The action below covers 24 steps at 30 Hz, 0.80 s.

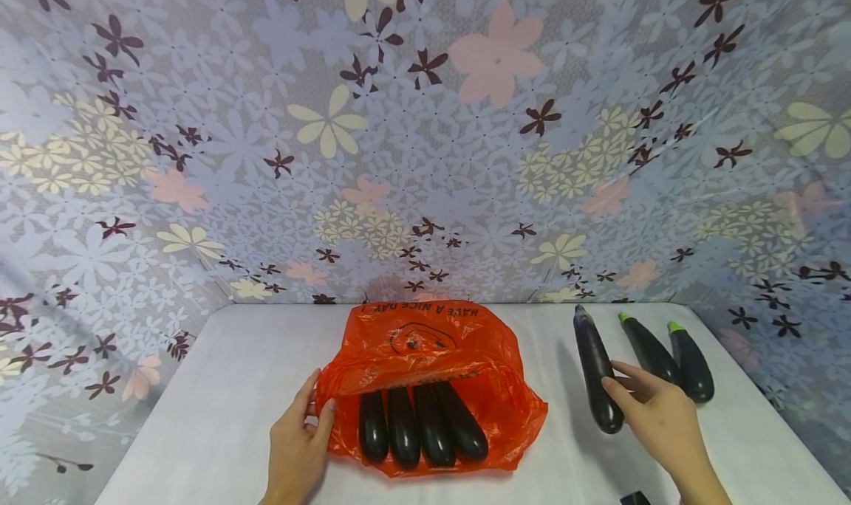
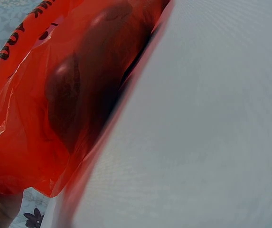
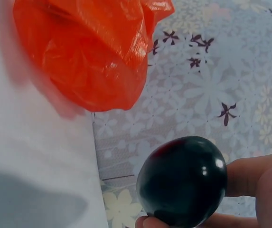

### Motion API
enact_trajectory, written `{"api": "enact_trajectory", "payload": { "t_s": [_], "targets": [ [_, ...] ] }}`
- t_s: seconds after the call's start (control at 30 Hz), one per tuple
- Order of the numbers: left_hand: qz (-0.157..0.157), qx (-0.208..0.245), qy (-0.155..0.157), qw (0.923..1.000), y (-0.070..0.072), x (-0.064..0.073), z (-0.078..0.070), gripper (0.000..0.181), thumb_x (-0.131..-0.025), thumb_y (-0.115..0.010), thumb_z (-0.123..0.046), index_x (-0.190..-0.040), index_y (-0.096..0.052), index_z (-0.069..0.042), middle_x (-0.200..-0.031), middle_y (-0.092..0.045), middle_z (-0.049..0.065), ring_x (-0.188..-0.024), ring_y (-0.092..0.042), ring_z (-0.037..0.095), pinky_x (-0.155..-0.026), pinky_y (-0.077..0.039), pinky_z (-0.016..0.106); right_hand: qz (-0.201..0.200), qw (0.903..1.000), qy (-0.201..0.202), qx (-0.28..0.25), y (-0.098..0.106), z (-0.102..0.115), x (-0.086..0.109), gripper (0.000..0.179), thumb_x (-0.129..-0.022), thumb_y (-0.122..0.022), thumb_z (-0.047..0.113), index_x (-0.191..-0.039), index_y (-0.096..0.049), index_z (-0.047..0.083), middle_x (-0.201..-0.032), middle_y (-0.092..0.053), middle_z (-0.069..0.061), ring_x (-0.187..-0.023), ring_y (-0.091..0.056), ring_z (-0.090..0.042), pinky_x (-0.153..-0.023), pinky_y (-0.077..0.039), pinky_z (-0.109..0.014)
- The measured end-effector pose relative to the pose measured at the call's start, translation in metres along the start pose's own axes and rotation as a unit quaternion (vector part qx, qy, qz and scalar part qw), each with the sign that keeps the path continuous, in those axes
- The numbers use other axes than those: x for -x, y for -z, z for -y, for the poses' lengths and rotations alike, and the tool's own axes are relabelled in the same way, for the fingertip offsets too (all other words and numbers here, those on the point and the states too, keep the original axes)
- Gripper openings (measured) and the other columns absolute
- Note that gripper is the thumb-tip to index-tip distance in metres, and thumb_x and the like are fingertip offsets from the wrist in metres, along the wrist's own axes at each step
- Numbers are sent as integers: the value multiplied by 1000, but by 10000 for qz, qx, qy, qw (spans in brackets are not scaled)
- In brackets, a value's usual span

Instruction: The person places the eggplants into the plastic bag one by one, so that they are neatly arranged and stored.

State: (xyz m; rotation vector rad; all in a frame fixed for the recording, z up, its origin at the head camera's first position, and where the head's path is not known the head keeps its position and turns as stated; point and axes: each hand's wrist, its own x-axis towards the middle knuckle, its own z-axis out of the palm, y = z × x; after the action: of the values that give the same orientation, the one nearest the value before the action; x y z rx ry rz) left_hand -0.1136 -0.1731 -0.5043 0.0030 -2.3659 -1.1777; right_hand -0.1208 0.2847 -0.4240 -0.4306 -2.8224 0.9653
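Observation:
An orange-red plastic bag (image 1: 425,372) lies on the white table with its mouth facing me. Inside it several dark eggplants (image 1: 402,427) lie side by side, blunt ends toward me. My left hand (image 1: 301,438) pinches the bag's left edge between thumb and fingers. To the right of the bag, my right hand (image 1: 654,409) grips an eggplant (image 1: 595,368) near its blunt end, the stem pointing away. In the right wrist view the held eggplant (image 3: 183,183) shows its round glossy end, with thumb and fingers about it.
Two more eggplants (image 1: 691,361) with green stems lie right of my right hand. A small black object (image 1: 634,498) shows at the bottom edge. Flower-patterned sheeting (image 1: 425,158) rises behind and beside the white table (image 1: 219,387).

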Motion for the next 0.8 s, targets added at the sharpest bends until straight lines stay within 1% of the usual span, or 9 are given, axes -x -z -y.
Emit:
{"api": "enact_trajectory", "payload": {
  "t_s": [0.33,0.63,0.8],
  "targets": [
    [3,53,31,10000,1,0,-1,54,-92,-73,-6,-143,-55,-7,-84,-67,0,-67,-57,5,-53,-52,20,55,10000,-1,-76,1,8,12,61,-97,-63,42,-138,-58,-3,-116,-68,-28,-101,-67,-46,-61,-56,-39],
    [100,-60,77,9999,1,0,-2,54,-94,-71,-9,-144,-54,-7,-87,-67,2,-69,-57,6,-55,-54,21,118,9998,121,-69,3,14,23,60,-96,-65,42,-137,-59,-1,-115,-68,-28,-98,-68,-44,-61,-55,-39],
    [109,-44,74,9999,0,0,0,54,-94,-71,-9,-144,-53,-6,-87,-67,2,-69,-57,5,-55,-54,21,198,9996,151,-119,3,18,28,61,-96,-65,42,-139,-58,-1,-117,-68,-27,-101,-67,-45,-71,-57,-50]
  ]
}}
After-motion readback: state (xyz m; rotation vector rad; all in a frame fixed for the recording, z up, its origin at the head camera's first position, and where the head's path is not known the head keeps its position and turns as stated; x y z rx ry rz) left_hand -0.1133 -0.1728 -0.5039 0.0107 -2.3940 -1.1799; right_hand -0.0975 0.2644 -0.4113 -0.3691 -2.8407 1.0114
